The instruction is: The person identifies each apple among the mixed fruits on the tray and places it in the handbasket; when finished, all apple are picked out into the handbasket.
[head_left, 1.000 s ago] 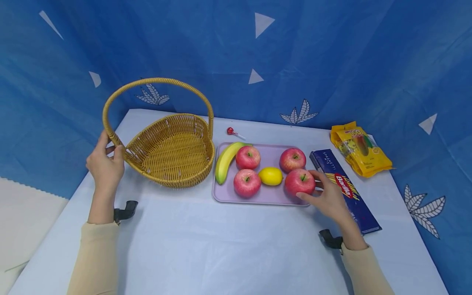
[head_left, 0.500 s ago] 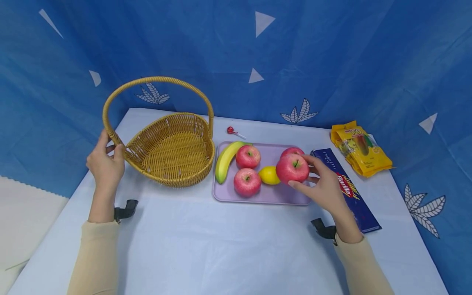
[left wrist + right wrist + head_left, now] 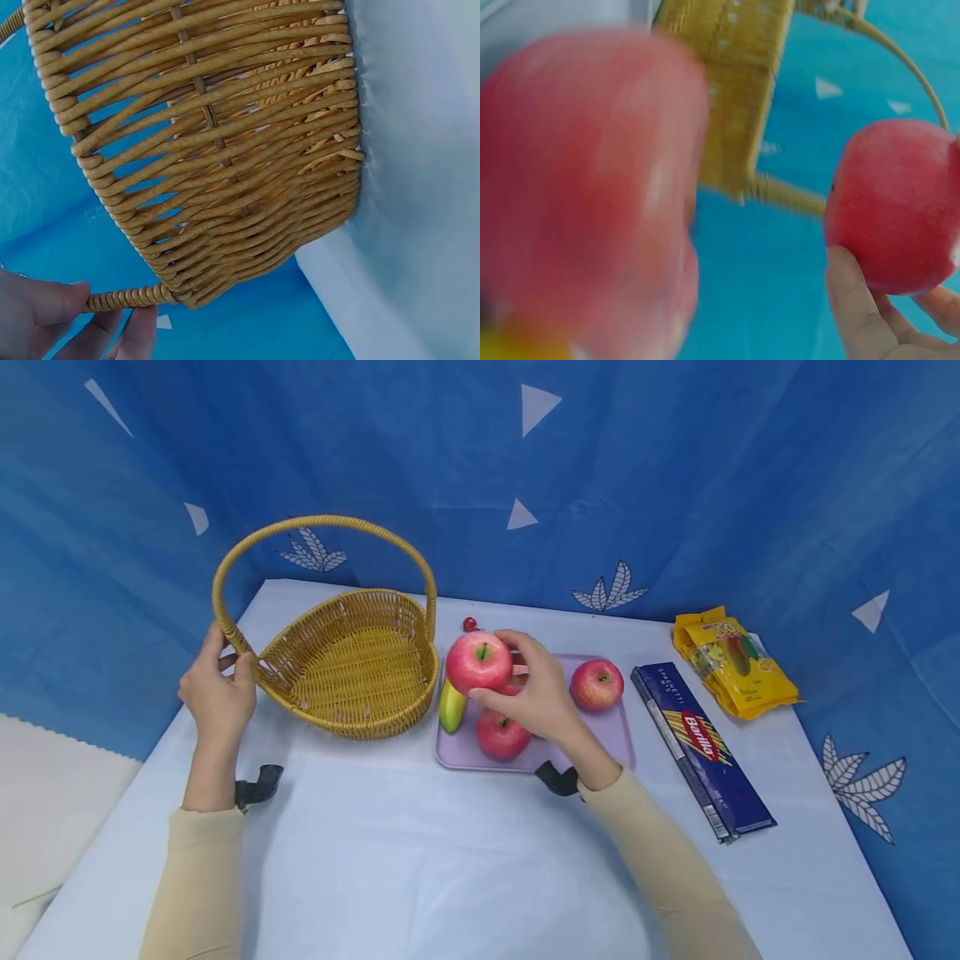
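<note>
"Going from the biggest thing down, I start with the white table. What stands left of the tray?"

"The wicker basket, upright and just beside it. Only bare weave shows inside."

"And the tray itself?"

"It holds fruit; its raised edge probably stops round things rolling off. The right hand hides part of it, so I can't tell everything it carries."

"Right of the tray?"

"A blue spaghetti box, lying near it at a slant, and farther off toward the back, a yellow packet."

"Now the hands."

"Well left of the tray, the left hand pinches the low end of the basket's handle, close to where it joins; I'd guess that steadies the basket. The right hand is above the tray, thumb and fingers curled round the sides of a red apple, likely because something smooth and round wants support from both sides."

"Where is that apple exactly?"

"Raised over the tray's left end, partly hiding the banana there. Three more apples lie on the tray: one toward its right end, one near its front edge, one mostly hidden behind the hand."

"And the smallest?"

"A red lollipop, behind the tray's back left corner, its stick mostly out of sight."
</note>
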Available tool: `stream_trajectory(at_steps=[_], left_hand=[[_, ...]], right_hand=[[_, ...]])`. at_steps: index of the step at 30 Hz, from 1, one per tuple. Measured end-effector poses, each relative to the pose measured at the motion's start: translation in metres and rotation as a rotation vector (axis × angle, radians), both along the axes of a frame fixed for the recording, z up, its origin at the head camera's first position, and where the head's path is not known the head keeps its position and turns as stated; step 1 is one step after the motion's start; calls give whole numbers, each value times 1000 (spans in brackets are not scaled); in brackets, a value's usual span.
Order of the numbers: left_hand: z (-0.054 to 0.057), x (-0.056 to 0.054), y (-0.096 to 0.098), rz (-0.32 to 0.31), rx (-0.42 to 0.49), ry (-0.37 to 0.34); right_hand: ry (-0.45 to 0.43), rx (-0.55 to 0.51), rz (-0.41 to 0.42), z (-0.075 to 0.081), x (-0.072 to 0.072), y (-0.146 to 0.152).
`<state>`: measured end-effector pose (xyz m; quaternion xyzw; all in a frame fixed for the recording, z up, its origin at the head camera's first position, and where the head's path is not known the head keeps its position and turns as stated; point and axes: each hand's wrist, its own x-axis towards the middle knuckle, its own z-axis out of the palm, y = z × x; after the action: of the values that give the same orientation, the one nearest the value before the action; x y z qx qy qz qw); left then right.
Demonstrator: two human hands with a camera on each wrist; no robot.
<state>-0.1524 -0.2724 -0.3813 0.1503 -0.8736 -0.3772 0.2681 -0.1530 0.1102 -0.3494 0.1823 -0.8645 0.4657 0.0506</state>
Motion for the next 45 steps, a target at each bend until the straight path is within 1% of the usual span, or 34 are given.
stream_trajectory(at_steps=[4, 6, 8, 13, 17, 19, 24, 26, 32, 34, 37, 41, 45], left_hand=[[0, -2, 0, -2, -5, -6], [0, -2, 1, -8, -7, -8], [0, -2, 1, -10, -12, -1], [2, -3, 0, 4, -9, -11], [1, -3, -2, 15, -1, -31], [1, -3, -2, 16, 2, -35], [1, -2, -1, 12, 6, -31], [0, -2, -1, 13, 7, -30], [-5, 0, 0, 19, 14, -58], [-5, 1, 1, 18, 15, -49], [-5, 2, 2, 20, 15, -17], [-3, 2, 4, 19, 20, 17], [-1, 1, 5, 15, 18, 26]], right_hand=[[-38, -30, 62, -10, -15, -40], [-50, -16, 82, -16, -23, -59], [-64, 17, 90, -21, -30, -77], [-59, 139, 98, -29, -48, -117], [-52, 215, 94, -35, -60, -141], [-69, 234, 86, -38, -65, -151], [-126, 243, 71, -45, -73, -169], [-135, 254, 80, -47, -76, -174], [-187, 301, 102, -57, -79, -184], [-198, 313, 104, -59, -80, -186], [-194, 343, 101, -59, -82, -188], [-189, 410, 76, -58, -84, -189], [-206, 428, 64, -58, -85, -189]])
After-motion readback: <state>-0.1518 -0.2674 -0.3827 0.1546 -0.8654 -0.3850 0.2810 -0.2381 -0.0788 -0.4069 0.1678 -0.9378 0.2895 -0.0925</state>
